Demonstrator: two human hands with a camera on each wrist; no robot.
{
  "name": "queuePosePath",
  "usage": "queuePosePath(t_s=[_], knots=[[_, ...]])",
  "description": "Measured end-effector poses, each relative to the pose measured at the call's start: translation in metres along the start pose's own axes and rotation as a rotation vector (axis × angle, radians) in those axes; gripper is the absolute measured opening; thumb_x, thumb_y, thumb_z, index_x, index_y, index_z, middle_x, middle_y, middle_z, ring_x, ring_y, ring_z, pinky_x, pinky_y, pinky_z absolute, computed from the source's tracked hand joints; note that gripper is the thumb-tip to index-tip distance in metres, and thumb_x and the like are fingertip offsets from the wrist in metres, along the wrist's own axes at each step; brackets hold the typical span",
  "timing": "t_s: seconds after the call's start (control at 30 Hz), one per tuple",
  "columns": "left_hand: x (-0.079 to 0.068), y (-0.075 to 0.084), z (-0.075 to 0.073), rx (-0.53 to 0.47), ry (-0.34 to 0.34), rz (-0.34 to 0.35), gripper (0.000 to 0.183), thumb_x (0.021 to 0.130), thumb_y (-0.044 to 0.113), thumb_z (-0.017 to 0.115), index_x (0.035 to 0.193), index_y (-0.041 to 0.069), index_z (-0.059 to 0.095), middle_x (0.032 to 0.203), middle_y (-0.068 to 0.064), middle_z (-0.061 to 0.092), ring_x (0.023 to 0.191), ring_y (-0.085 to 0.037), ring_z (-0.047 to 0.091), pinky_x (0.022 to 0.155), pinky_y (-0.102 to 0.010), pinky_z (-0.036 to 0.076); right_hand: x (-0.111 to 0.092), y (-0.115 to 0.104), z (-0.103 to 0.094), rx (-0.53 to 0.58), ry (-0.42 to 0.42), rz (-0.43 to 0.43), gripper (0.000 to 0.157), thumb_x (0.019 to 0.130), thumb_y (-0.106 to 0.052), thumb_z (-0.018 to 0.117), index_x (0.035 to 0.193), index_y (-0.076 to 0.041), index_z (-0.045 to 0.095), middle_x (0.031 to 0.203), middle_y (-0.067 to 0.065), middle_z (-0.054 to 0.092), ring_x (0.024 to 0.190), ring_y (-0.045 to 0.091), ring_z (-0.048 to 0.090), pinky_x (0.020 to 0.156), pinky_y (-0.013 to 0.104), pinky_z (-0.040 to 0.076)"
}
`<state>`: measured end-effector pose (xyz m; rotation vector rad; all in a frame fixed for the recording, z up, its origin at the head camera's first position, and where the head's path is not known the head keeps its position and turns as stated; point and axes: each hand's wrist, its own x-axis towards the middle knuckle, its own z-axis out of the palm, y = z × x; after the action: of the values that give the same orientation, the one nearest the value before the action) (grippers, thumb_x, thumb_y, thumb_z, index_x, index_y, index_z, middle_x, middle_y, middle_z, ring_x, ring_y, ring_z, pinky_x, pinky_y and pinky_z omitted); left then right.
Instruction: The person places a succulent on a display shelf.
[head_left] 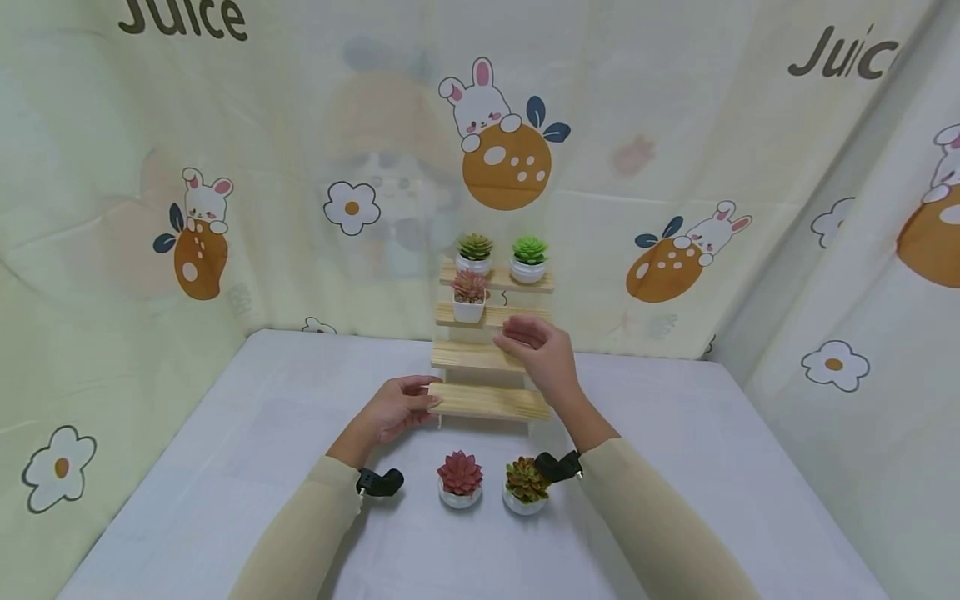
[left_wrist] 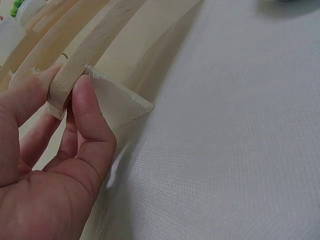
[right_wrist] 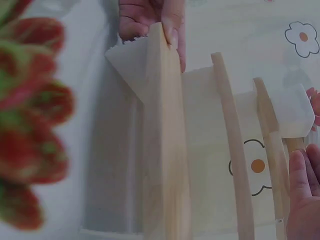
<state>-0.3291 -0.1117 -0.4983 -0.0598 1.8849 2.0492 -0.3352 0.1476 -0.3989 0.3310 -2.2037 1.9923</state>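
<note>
A stepped wooden plant stand (head_left: 491, 402) has several narrow boards. My left hand (head_left: 399, 407) pinches the left end of its lowest board; in the left wrist view thumb and fingers close round the board's end (left_wrist: 75, 75). My right hand (head_left: 546, 357) is at the stand's right side by the second board from the top, fingers gently bent. No object shows in it, and contact with the board is unclear. On that second board, left of the right hand, stands a pinkish succulent (head_left: 469, 287) in a white square pot (right_wrist: 294, 112).
On the top board are a dark green succulent (head_left: 475, 247) and a bright green one (head_left: 529, 250), in white pots. In front of the stand, a red succulent (head_left: 460, 475) and a brownish-green one (head_left: 523, 481) sit on the white table (head_left: 300, 408). A printed curtain (head_left: 405, 283) hangs behind.
</note>
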Motion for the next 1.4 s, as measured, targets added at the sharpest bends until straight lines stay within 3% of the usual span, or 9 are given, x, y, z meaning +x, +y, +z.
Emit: queuePosePath(t_s=[0.27,0.57,0.93,1.27,1.4], knots=[[0.000,-0.001,0.000,-0.014,-0.004,0.008,0.047,0.095,0.004,0.071,0.141,0.005,0.060,0.118,-0.011,0.064,0.089,-0.016,0.068,0.075,-0.027,0.061,-0.025,0.012,-0.011,0.014,0.006,-0.002,0.047,0.087,-0.019,0.084,0.125,0.003,0.068,0.126,0.022,0.069,0.105,0.010,0.072,0.088,0.021,0.059],[0.001,-0.005,-0.001,-0.027,-0.018,0.022,0.046,0.095,0.004,0.070,0.140,0.003,0.060,0.114,-0.010,0.065,0.088,-0.016,0.069,0.075,-0.027,0.061,-0.056,0.019,-0.022,0.012,0.008,0.073,0.043,0.087,-0.023,0.084,0.122,-0.003,0.070,0.125,0.019,0.071,0.105,0.008,0.072,0.087,0.020,0.059],[-0.002,0.000,0.000,-0.024,-0.012,0.023,0.047,0.095,0.003,0.071,0.140,0.004,0.060,0.116,-0.011,0.063,0.088,-0.016,0.068,0.075,-0.028,0.061,-0.092,0.032,-0.032,0.056,-0.010,0.132,0.045,0.088,-0.017,0.082,0.126,0.002,0.067,0.131,0.026,0.066,0.107,0.008,0.072,0.091,0.021,0.058],[-0.003,0.001,0.001,-0.009,-0.007,0.010,0.047,0.095,0.004,0.071,0.141,0.005,0.060,0.117,-0.011,0.062,0.089,-0.016,0.067,0.076,-0.028,0.061,-0.124,0.045,-0.040,0.063,-0.035,0.208,0.047,0.087,-0.018,0.083,0.127,0.001,0.067,0.132,0.024,0.066,0.111,0.010,0.071,0.093,0.021,0.057],[-0.003,0.001,0.002,-0.020,-0.008,0.004,0.047,0.095,0.004,0.070,0.141,0.006,0.060,0.116,-0.011,0.061,0.089,-0.016,0.067,0.076,-0.027,0.061,-0.137,0.047,-0.043,0.073,-0.057,0.237,0.050,0.088,-0.015,0.082,0.130,0.003,0.064,0.137,0.026,0.063,0.122,0.021,0.067,0.095,0.022,0.057]])
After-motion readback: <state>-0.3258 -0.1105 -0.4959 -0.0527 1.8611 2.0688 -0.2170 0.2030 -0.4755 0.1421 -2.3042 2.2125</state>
